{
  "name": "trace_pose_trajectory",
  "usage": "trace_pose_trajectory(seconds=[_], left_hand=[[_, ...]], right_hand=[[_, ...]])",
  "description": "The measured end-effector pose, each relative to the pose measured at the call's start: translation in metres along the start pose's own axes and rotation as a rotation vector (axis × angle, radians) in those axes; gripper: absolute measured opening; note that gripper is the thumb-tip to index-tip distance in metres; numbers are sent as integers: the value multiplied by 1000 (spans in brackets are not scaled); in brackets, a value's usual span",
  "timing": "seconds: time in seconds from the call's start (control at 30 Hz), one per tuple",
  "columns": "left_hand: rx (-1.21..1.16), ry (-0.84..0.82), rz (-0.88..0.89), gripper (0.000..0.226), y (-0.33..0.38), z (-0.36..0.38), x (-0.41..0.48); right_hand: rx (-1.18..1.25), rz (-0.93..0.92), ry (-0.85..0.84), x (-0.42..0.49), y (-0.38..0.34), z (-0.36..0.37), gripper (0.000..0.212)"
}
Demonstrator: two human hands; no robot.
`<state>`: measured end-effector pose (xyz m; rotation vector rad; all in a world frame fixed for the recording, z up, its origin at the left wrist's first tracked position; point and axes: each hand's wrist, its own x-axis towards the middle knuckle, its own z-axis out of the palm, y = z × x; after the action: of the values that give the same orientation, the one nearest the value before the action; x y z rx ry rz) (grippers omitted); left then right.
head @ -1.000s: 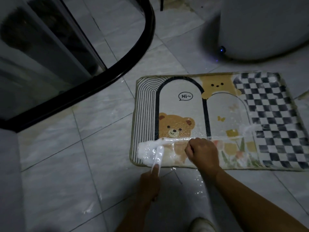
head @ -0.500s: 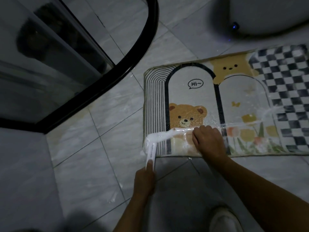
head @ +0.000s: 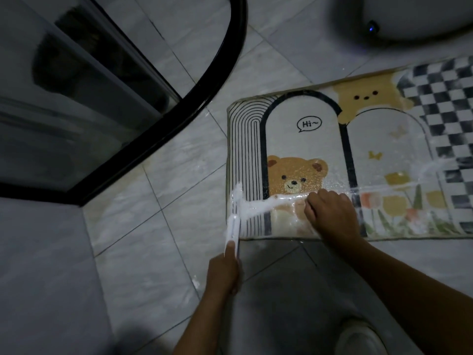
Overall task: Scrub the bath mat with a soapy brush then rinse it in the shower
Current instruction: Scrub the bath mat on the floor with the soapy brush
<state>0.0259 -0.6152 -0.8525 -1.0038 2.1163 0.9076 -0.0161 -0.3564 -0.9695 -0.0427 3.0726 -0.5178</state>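
Scrubbing stage. The bath mat (head: 307,139) lies flat on the tiled floor (head: 153,239), near the shower frame (head: 204,80). Our left hand (head: 224,275) grips the handle of the brush (head: 234,221). Over the last second its head has swept from the mat's near-left area out to the left edge, pushing a ridge of foam (head: 256,207) along. Our right hand (head: 332,216), fingers curled and holding nothing, still presses the mat below the bear. We judge that only the near strip is lathered and rinsing is some way off.
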Motion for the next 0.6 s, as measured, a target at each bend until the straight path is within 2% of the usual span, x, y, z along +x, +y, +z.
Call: trace_pose_trajectory(seconds=[0.17,0.33,0.43,0.53,0.6], left_hand=[[-183,26,13,55,67,-4,47],[-35,1,-24,50,20,-7,-14],[71,30,-3,53,36,-9,21],[63,92,22,66,74,-13,66],[64,66,26,65,74,-13,66]], right_hand=[[10,13,11,3,0,1,25],[18,-6,-12,1,1,1,34],[9,-11,-34,6,1,2,33],[17,0,-32,6,2,7,23],[22,2,-24,6,2,9,22]])
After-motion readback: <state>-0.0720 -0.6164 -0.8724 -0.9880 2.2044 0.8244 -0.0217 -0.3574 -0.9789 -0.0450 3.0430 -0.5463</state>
